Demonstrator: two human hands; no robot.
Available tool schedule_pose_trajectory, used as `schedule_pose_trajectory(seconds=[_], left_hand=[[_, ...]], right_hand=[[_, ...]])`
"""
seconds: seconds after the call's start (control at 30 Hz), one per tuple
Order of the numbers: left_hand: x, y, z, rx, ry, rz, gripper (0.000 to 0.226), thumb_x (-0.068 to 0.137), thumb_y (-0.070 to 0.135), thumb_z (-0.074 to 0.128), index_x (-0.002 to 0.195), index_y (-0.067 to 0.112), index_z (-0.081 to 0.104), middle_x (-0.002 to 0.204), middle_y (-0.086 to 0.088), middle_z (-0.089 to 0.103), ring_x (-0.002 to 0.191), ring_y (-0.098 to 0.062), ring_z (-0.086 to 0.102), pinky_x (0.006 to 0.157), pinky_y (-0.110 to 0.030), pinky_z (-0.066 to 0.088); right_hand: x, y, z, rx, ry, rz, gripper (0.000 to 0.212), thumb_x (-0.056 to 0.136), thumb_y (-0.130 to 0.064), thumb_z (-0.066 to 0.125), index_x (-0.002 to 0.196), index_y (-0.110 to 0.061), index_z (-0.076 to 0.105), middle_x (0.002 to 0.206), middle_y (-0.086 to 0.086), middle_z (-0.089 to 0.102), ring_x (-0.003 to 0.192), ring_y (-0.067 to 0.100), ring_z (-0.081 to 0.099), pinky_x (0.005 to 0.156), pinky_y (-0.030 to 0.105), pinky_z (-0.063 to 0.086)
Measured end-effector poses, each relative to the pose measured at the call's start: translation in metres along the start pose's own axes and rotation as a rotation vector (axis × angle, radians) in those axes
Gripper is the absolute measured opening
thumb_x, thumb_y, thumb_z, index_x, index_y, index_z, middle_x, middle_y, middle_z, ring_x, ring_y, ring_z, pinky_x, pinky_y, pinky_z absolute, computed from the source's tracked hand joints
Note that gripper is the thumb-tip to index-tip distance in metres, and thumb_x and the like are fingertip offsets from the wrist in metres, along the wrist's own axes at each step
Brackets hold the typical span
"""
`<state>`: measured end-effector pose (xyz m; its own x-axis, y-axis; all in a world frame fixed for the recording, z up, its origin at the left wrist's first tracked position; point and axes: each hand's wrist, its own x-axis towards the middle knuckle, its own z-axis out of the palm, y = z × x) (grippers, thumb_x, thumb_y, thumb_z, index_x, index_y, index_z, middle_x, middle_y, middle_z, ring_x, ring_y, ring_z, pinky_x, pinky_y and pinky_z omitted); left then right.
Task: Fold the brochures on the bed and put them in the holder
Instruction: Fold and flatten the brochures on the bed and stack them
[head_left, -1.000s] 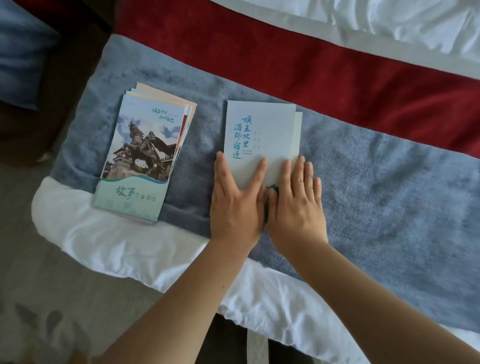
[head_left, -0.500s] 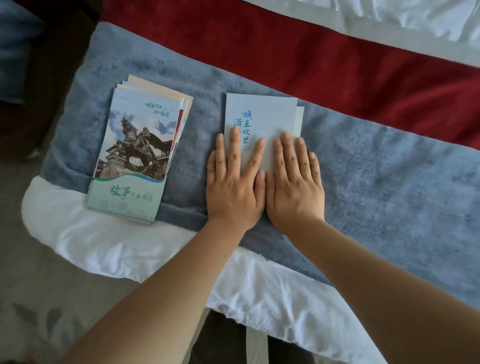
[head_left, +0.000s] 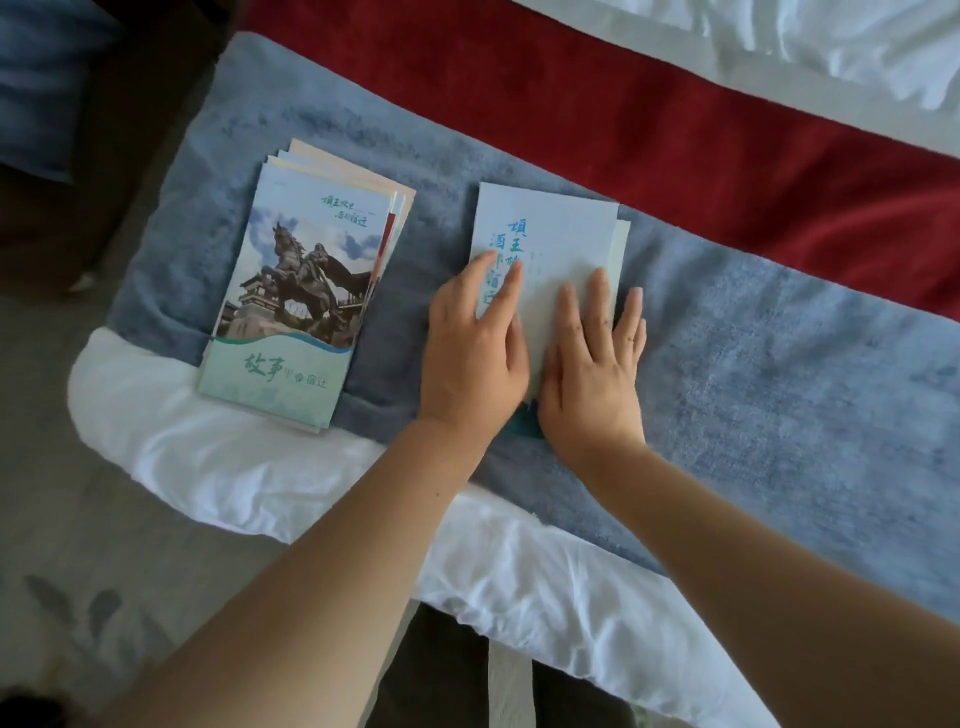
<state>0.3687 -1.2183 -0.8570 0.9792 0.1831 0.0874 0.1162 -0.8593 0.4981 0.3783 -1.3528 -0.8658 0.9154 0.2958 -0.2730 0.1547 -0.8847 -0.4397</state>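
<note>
left hand (head_left: 472, 343) turned rightward on folded brochure (head_left: 550, 223), fingers together, right hand (head_left: 592, 369) pressing flat, fingers spread

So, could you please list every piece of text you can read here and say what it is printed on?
"故事", then smaller characters ending "宿迁": bottom band of the stack's top brochure.
"項王故里 酒都宿迁": its top, small script, uncertain.
"項王故…" and "酒…宿迁": folded brochure, partly under the left hand.
Fine print beside them: too small to read.

Stack's top brochure (head_left: 296, 291) reads 故事 & 宿迁; folded brochure (head_left: 563, 223) shows 項王, 酒, rest hid.
</note>
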Motion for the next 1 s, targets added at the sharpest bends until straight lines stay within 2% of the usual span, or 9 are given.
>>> schedule_pose_trajectory(seconds=[0.1,0.2,0.3,0.43,0.57,0.73,0.83,0.93,1.0], left_hand=[[0.017,-0.007,-0.031,-0.045,0.034,-0.129,0.04,0.095,0.004,0.057,0.135,0.002,0.063,0.135,-0.018,0.059,0.122,-0.037,0.057,0.105,-0.048,0.045],[0.03,-0.027,-0.067,0.016,0.101,-0.153,0.042,0.096,0.008,0.056,0.137,0.005,0.061,0.135,-0.012,0.059,0.119,-0.034,0.056,0.101,-0.043,0.048],[0.033,-0.062,-0.099,0.092,0.128,-0.2,0.042,0.099,0.015,0.058,0.141,0.01,0.059,0.139,-0.008,0.057,0.123,-0.029,0.053,0.099,-0.04,0.052],[0.029,-0.112,-0.127,0.15,0.097,-0.251,0.042,0.101,0.016,0.056,0.142,0.008,0.058,0.144,-0.01,0.054,0.131,-0.028,0.051,0.105,-0.037,0.051],[0.016,-0.141,-0.127,0.2,0.017,-0.231,0.038,0.102,0.012,0.051,0.138,0.005,0.062,0.147,-0.013,0.053,0.134,-0.031,0.049,0.11,-0.04,0.044],[0.009,-0.158,-0.117,0.216,-0.016,-0.198,0.039,0.106,0.019,0.051,0.143,0.01,0.058,0.151,-0.011,0.05,0.139,-0.028,0.047,0.109,-0.039,0.048],[0.008,-0.165,-0.112,0.216,0.008,-0.167,0.038,0.107,0.025,0.05,0.142,0.013,0.06,0.152,-0.008,0.051,0.139,-0.027,0.048,0.108,-0.038,0.048],[0.005,-0.171,-0.106,0.211,0.026,-0.119,0.038,0.108,0.025,0.047,0.141,0.011,0.061,0.152,-0.01,0.052,0.141,-0.031,0.047,0.111,-0.042,0.046],[0.003,-0.175,-0.101,0.21,0.05,-0.079,0.038,0.108,0.021,0.047,0.141,0.009,0.061,0.152,-0.012,0.051,0.143,-0.037,0.044,0.115,-0.046,0.041]], right_hand=[[-0.002,-0.029,0.001,0.208,-0.024,-0.019,0.057,0.103,-0.009,0.041,0.158,-0.007,0.027,0.168,0.019,-0.002,0.151,0.047,-0.014,0.123,0.06,0.008],[-0.001,-0.072,0.006,0.37,-0.045,-0.048,0.057,0.103,-0.007,0.045,0.158,-0.012,0.029,0.169,0.013,-0.003,0.154,0.038,-0.009,0.122,0.045,0.02],[0.003,-0.126,0.017,0.469,-0.076,-0.054,0.061,0.102,-0.008,0.046,0.159,-0.015,0.025,0.17,0.01,-0.002,0.155,0.035,-0.007,0.12,0.038,0.021],[0.01,-0.183,0.034,0.517,-0.131,-0.053,0.063,0.103,-0.007,0.044,0.16,-0.013,0.019,0.17,0.009,-0.005,0.154,0.033,-0.014,0.125,0.042,0.016],[0.013,-0.204,0.05,0.478,-0.161,-0.041,0.067,0.098,0.003,0.042,0.16,-0.008,0.019,0.169,0.013,-0.005,0.153,0.038,-0.017,0.124,0.05,0.018],[0.016,-0.201,0.064,0.316,-0.174,-0.076,0.067,0.098,0.001,0.043,0.16,-0.007,0.019,0.168,0.017,-0.011,0.152,0.041,-0.019,0.126,0.045,0.003],[0.018,-0.202,0.068,0.117,-0.14,-0.063,0.07,0.095,-0.009,0.045,0.16,-0.011,0.019,0.167,0.021,-0.012,0.15,0.044,-0.023,0.123,0.042,-0.013],[0.027,-0.209,0.071,-0.008,-0.02,-0.053,0.057,0.098,-0.025,0.032,0.154,-0.02,0.028,0.167,0.022,-0.004,0.152,0.04,-0.019,0.122,0.044,-0.014],[0.038,-0.206,0.074,-0.06,-0.007,-0.11,0.056,0.103,-0.033,0.024,0.158,-0.023,0.024,0.169,0.018,-0.003,0.155,0.034,-0.013,0.123,0.046,-0.013]])
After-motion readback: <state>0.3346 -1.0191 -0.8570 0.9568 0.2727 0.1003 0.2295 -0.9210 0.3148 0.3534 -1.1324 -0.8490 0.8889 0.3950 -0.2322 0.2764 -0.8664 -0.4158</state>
